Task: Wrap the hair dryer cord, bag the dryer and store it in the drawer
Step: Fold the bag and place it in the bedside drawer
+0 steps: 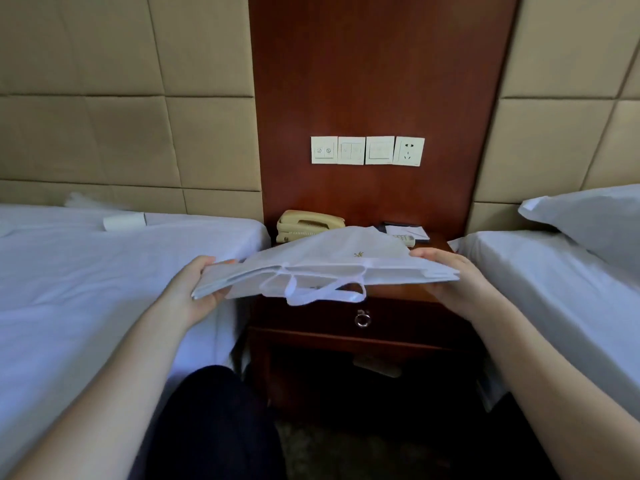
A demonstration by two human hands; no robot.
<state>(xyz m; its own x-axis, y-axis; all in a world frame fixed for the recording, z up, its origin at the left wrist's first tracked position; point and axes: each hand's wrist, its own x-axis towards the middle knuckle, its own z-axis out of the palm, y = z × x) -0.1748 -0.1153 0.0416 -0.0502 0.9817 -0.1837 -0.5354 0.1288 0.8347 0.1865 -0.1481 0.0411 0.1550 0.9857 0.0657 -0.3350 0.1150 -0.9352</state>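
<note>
White bag — flat, prob. empty — above shut drawer.

- Two hands: the left hand and the right hand.
- One white bag, between the hands.
- Two beds, outside the hands: left bed, right bed.
- One pillow, beyond the right hand.
- One telephone and one notepad, beyond the hands.
- Four wall plates, above the hands.
- One drawer with one ring pull, below the hands.

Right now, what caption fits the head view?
The left hand and right hand hold a white bag above the closed drawer.
</note>
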